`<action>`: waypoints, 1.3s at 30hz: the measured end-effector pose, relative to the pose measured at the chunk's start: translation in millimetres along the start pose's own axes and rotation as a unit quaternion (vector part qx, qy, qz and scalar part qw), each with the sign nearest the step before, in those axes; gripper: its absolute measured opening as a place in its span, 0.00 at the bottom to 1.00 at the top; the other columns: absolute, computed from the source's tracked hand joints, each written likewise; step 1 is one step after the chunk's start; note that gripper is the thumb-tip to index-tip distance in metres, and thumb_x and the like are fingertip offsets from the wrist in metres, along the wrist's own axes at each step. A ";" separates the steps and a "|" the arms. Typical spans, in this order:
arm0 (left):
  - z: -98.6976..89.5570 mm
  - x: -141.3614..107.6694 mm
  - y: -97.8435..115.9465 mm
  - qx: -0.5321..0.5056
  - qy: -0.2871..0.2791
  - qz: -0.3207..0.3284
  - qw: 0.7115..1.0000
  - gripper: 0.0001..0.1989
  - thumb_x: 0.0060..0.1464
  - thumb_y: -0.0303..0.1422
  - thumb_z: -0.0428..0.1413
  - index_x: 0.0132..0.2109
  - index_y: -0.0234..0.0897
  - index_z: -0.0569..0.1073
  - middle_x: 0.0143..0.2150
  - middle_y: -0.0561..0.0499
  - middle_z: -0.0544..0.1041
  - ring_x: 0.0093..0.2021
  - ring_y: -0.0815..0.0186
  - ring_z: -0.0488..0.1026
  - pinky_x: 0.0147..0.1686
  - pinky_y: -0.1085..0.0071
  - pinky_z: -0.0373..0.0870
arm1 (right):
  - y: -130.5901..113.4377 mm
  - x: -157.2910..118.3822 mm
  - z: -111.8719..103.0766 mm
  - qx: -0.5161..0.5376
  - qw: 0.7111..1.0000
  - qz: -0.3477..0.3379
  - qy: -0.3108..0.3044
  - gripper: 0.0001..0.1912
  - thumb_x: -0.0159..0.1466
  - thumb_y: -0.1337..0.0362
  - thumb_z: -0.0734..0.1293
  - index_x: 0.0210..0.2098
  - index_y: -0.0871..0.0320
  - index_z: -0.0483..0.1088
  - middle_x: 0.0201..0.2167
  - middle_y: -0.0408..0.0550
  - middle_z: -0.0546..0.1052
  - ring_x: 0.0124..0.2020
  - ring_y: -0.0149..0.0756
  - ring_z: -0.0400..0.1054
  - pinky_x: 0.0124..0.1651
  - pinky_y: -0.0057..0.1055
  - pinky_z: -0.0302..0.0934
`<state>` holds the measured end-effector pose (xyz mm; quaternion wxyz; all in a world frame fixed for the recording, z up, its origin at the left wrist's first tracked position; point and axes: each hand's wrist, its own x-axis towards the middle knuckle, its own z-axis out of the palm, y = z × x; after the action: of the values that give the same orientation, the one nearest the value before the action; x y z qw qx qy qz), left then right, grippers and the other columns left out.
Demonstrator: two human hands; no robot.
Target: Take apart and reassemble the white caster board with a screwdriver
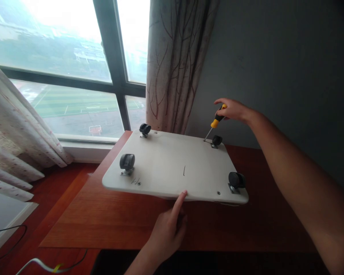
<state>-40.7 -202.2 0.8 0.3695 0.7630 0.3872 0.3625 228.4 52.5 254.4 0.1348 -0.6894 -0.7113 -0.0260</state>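
Observation:
A white board [166, 160] with rounded corners rests on a wooden table, its four-cornered face turned up. Black casters [127, 162] on metal plates stand near its corners. My right hand [232, 110] is closed round a yellow-and-black screwdriver [215, 122], whose tip meets the board at the far edge, beside the far right caster [216, 140]. With its index finger stretched out, my left hand [169, 229] touches the middle of the near edge; its other fingers curl loosely below. Recessed screws [218, 193] show along the near side, and dark pen marks [184, 170] lie on the surface.
The reddish wooden table [103, 221] extends around the board. Behind it are a patterned curtain [174, 68] and a grey wall [275, 68]. A large window [74, 103] is at the left. Cables [37, 262] lie at the lower left.

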 end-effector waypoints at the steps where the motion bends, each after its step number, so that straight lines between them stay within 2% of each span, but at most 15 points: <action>1: 0.0 0.0 0.0 0.001 0.000 0.000 1.000 0.37 0.62 0.24 0.47 0.74 0.44 0.42 0.36 0.52 0.75 0.29 0.68 0.68 0.29 0.75 0.60 | -1.0 -0.9 -0.1 -0.014 1.000 0.011 0.009 0.27 0.62 0.54 0.66 0.59 0.51 0.69 0.48 0.53 0.78 0.45 0.48 0.73 0.43 0.40 0.67; 4: 0.1 -0.1 0.0 0.004 0.000 -0.003 1.000 0.37 0.62 0.24 0.47 0.74 0.44 0.42 0.36 0.52 0.75 0.29 0.68 0.68 0.29 0.75 0.60 | -2.6 -4.1 -0.3 -0.102 0.991 0.057 0.061 0.26 0.62 0.44 0.63 0.50 0.55 0.76 0.44 0.58 0.79 0.47 0.57 0.72 0.46 0.47 0.65; 6: 0.2 -0.3 0.0 0.005 0.003 -0.004 1.000 0.37 0.62 0.24 0.47 0.74 0.43 0.43 0.37 0.51 0.75 0.29 0.68 0.69 0.30 0.75 0.61 | -1.2 -4.6 -0.6 -0.109 0.990 0.061 0.059 0.23 0.62 0.45 0.64 0.46 0.54 0.77 0.41 0.56 0.79 0.45 0.55 0.73 0.45 0.46 0.65; 8: 0.2 -0.4 -0.2 0.002 0.003 -0.001 1.000 0.37 0.62 0.23 0.47 0.74 0.42 0.43 0.37 0.51 0.75 0.29 0.68 0.69 0.30 0.75 0.61 | 1.2 -3.8 -1.1 -0.053 0.998 0.025 0.025 0.21 0.61 0.52 0.66 0.51 0.52 0.74 0.43 0.53 0.79 0.43 0.49 0.73 0.43 0.41 0.66; 11: 0.2 -0.5 -0.4 0.001 0.002 0.002 1.000 0.38 0.61 0.23 0.47 0.74 0.43 0.42 0.37 0.51 0.75 0.29 0.68 0.69 0.30 0.75 0.61 | 2.7 -3.7 -1.2 0.029 0.999 -0.021 -0.017 0.26 0.61 0.57 0.67 0.59 0.50 0.68 0.47 0.50 0.79 0.41 0.43 0.73 0.41 0.36 0.66; 13: 0.2 -0.4 -0.3 0.003 0.002 -0.001 1.000 0.38 0.62 0.23 0.47 0.74 0.44 0.42 0.37 0.52 0.75 0.29 0.68 0.69 0.29 0.75 0.61 | 1.2 -5.8 -0.6 -0.009 1.000 0.006 0.016 0.25 0.63 0.52 0.65 0.58 0.51 0.70 0.46 0.53 0.79 0.43 0.47 0.73 0.43 0.39 0.66; 16: 0.1 -0.3 -0.5 0.002 0.001 -0.002 1.000 0.38 0.62 0.24 0.47 0.74 0.44 0.42 0.36 0.52 0.75 0.29 0.68 0.68 0.30 0.74 0.61 | -1.0 -8.7 0.7 -0.116 0.988 0.060 0.083 0.26 0.64 0.43 0.62 0.49 0.54 0.76 0.43 0.58 0.79 0.46 0.55 0.73 0.46 0.46 0.64; 19: 0.0 -0.3 -1.2 0.002 -0.001 0.000 1.000 0.38 0.61 0.23 0.47 0.74 0.44 0.41 0.36 0.52 0.75 0.29 0.68 0.68 0.30 0.74 0.61 | 1.2 -7.4 0.7 -0.113 0.990 0.052 0.071 0.21 0.63 0.47 0.64 0.47 0.52 0.76 0.43 0.55 0.79 0.46 0.54 0.73 0.44 0.44 0.64; 22: 0.0 -0.5 -1.7 0.004 -0.005 -0.004 1.000 0.38 0.61 0.23 0.46 0.74 0.45 0.41 0.37 0.52 0.75 0.29 0.68 0.68 0.30 0.74 0.61 | 5.0 -4.9 0.0 -0.050 0.998 -0.001 0.025 0.25 0.59 0.55 0.68 0.56 0.50 0.72 0.46 0.51 0.79 0.44 0.48 0.73 0.42 0.37 0.65; 25: -0.1 -0.5 -1.1 0.005 -0.003 -0.004 1.000 0.38 0.62 0.23 0.46 0.74 0.44 0.41 0.37 0.51 0.75 0.29 0.68 0.68 0.30 0.74 0.61 | 5.8 -5.9 1.1 -0.056 0.998 0.008 0.037 0.27 0.61 0.50 0.67 0.58 0.50 0.70 0.46 0.53 0.79 0.45 0.50 0.73 0.43 0.39 0.65; 28: -0.4 -0.3 0.1 0.004 0.001 0.000 1.000 0.38 0.62 0.23 0.46 0.74 0.44 0.41 0.37 0.51 0.75 0.29 0.68 0.69 0.31 0.74 0.61 | 6.3 -7.0 4.7 -0.105 0.990 0.044 0.087 0.25 0.63 0.43 0.63 0.50 0.52 0.75 0.43 0.57 0.79 0.45 0.55 0.73 0.44 0.46 0.64; 31: -0.5 -0.3 0.3 0.002 -0.001 -0.002 1.000 0.38 0.62 0.23 0.46 0.74 0.45 0.41 0.38 0.52 0.76 0.30 0.68 0.69 0.31 0.74 0.62 | 10.5 -3.2 8.8 -0.053 0.994 0.025 0.088 0.19 0.61 0.52 0.66 0.47 0.52 0.76 0.43 0.54 0.80 0.44 0.52 0.74 0.43 0.43 0.65; 34: -0.5 -0.4 0.1 0.004 -0.005 -0.009 1.000 0.38 0.62 0.23 0.47 0.74 0.45 0.41 0.38 0.52 0.76 0.29 0.68 0.69 0.30 0.74 0.61 | 14.8 1.3 11.3 0.051 0.996 -0.021 0.066 0.24 0.59 0.59 0.68 0.55 0.52 0.71 0.45 0.50 0.80 0.43 0.46 0.74 0.43 0.37 0.67; 36: -0.8 -0.2 0.5 0.005 -0.006 -0.010 1.000 0.39 0.61 0.23 0.47 0.74 0.44 0.41 0.37 0.52 0.76 0.29 0.68 0.69 0.30 0.74 0.61 | 14.9 0.9 11.3 0.033 0.996 -0.009 0.081 0.26 0.60 0.55 0.67 0.57 0.53 0.71 0.45 0.52 0.80 0.44 0.48 0.74 0.44 0.41 0.67; 39: -1.3 0.2 1.7 0.003 -0.005 -0.008 1.000 0.38 0.61 0.23 0.47 0.74 0.44 0.42 0.37 0.52 0.76 0.29 0.68 0.69 0.30 0.74 0.61 | 12.3 -3.2 9.0 -0.080 0.989 0.049 0.116 0.26 0.62 0.44 0.64 0.50 0.55 0.76 0.42 0.59 0.80 0.44 0.58 0.74 0.45 0.50 0.65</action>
<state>-41.2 -202.4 2.9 0.3718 0.7631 0.3922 0.3544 239.3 52.0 243.2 0.1621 -0.7245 -0.6515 -0.1563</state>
